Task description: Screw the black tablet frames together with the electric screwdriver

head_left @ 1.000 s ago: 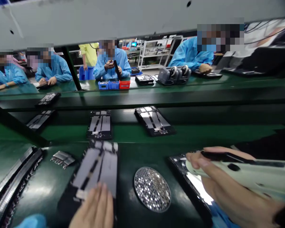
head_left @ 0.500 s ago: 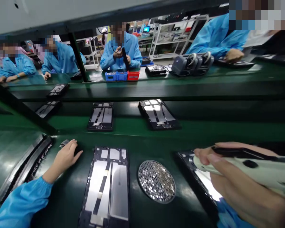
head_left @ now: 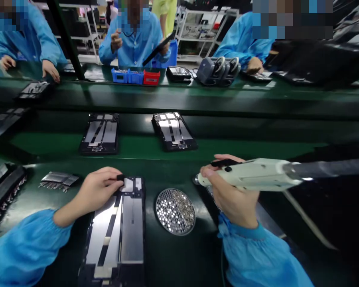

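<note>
A black tablet frame with silver plates lies in front of me on the dark green bench. My left hand rests on its top left corner, fingers pinched on a small black part. My right hand is wrapped round a pale electric screwdriver, its tip pointing left just above a round perforated screw dish. The dish sits between my two hands, right of the frame.
A pile of small metal strips lies left of my left hand, with long trays at the far left. Two more frames lie on the belt beyond. People in blue coats work across the line, behind small parts bins.
My left hand came from the metal strips to the frame's top corner, now pinching a small black part. My right hand swung the screwdriver left, toward the screw dish.
</note>
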Action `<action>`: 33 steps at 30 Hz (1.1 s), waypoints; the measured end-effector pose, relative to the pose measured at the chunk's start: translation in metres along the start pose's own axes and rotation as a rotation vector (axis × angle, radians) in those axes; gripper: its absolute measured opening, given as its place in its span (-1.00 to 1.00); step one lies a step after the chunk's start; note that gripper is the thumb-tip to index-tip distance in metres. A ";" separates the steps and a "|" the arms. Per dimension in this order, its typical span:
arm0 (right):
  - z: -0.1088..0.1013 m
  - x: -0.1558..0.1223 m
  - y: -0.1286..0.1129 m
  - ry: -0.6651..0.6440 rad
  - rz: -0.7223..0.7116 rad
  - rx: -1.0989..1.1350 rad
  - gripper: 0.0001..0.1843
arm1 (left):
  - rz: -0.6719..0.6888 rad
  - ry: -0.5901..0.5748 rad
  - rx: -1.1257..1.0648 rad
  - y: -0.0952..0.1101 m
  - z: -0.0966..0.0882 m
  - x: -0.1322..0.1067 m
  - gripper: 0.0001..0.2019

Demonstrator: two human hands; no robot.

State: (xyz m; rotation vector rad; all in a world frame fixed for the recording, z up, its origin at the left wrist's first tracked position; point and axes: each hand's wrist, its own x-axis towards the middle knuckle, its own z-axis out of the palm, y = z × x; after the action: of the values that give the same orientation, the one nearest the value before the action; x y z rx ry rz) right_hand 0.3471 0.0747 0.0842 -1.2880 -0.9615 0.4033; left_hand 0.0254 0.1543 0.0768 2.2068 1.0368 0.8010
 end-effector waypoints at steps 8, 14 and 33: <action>0.004 0.006 0.011 -0.064 0.082 0.191 -0.48 | 0.153 -0.112 0.021 -0.014 0.063 0.030 -0.87; 0.001 0.002 0.008 -0.027 0.118 0.054 -0.59 | 0.290 -0.235 0.122 -0.013 0.060 0.022 -0.76; 0.040 -0.058 -0.014 -0.441 0.087 0.155 -0.65 | 0.389 -0.211 0.583 0.015 0.071 -0.038 -0.51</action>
State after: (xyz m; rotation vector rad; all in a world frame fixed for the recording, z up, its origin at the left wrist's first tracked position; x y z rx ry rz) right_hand 0.2793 0.0530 0.0743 -1.1219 -1.2166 0.8376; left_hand 0.0627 0.0987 0.0301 2.9776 0.8128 0.4294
